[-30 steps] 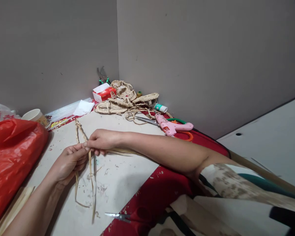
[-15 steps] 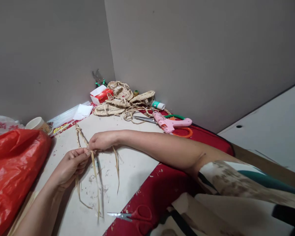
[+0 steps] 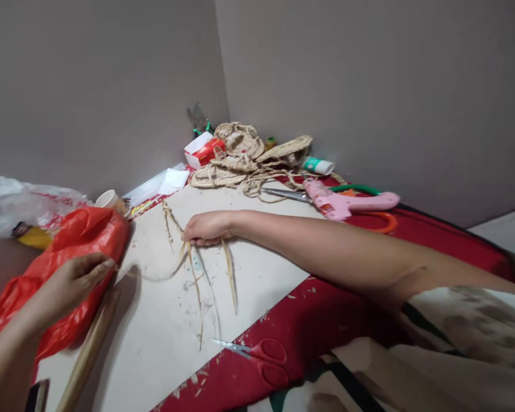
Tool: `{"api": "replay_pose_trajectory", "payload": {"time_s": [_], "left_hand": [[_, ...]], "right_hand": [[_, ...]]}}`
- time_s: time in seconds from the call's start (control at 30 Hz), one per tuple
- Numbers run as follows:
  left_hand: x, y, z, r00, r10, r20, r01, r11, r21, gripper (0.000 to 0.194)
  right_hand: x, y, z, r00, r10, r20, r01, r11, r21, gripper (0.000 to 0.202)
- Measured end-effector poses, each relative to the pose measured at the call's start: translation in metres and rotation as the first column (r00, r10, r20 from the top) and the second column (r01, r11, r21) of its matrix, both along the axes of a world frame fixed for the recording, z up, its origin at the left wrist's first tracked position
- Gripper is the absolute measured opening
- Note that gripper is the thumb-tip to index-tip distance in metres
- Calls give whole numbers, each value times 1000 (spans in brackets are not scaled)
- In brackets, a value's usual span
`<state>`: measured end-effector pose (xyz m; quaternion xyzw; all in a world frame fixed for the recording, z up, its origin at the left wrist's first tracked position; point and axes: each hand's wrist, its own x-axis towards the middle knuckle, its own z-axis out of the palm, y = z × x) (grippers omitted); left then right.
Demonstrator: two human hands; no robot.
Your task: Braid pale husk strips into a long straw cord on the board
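Observation:
My right hand point(image 3: 208, 228) pinches a thin straw braid point(image 3: 174, 219) over the pale board. Loose strands point(image 3: 196, 297) hang down from its fingers. At the left, my left hand point(image 3: 83, 274) is closed on the end of one long strand point(image 3: 152, 278), which sags between the two hands. That hand is beside the red plastic bag point(image 3: 105, 232). Red-handled scissors point(image 3: 257, 352) lie near the board's front edge, on the red cloth.
Along the wall are woven straw pieces point(image 3: 240, 143), a red box point(image 3: 210, 151), a pink glue gun point(image 3: 347, 201), larger scissors point(image 3: 287, 194), a white-and-teal tube point(image 3: 319, 166) and a paper cup point(image 3: 110, 200). A straw bundle point(image 3: 90, 355) lies at lower left.
My left hand has moved away from my right hand to the left, drawing one strand out. My right hand still holds the braid. The camera view has shifted.

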<state>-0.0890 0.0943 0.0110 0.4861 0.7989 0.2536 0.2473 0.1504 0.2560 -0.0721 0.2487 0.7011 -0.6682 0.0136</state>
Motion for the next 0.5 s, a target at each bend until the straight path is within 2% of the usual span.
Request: {"api": "replay_pose_trajectory", "payload": {"time_s": [0.07, 0.17, 0.27, 0.37, 0.43, 0.5], "left_hand": [[-12, -21, 8, 986, 10, -165, -14, 1000, -25, 23], [-16, -49, 8, 975, 10, -223, -38, 992, -123, 29], [-7, -64, -7, 945, -114, -307, 26, 960, -279, 35], [3, -66, -29, 836, -218, -503, 23, 930, -366, 30], [5, -64, -39, 788, -215, -577, -25, 925, -378, 20], [5, -62, -44, 764, -194, -615, -57, 930, -364, 14]], "right_hand": [[0, 0, 0, 1000, 7, 8, -7, 1000, -25, 29], [0, -1, 2, 1000, 12, 22, -11, 998, -54, 32], [1, -2, 2, 999, 8, 32, -5, 996, -91, 33], [1, -3, 1, 1000, 0, 31, 4, 995, -98, 33], [0, -3, 1, 999, 3, 37, 0, 996, -94, 33], [0, -2, 1, 999, 6, 45, -2, 996, -95, 32]]}}
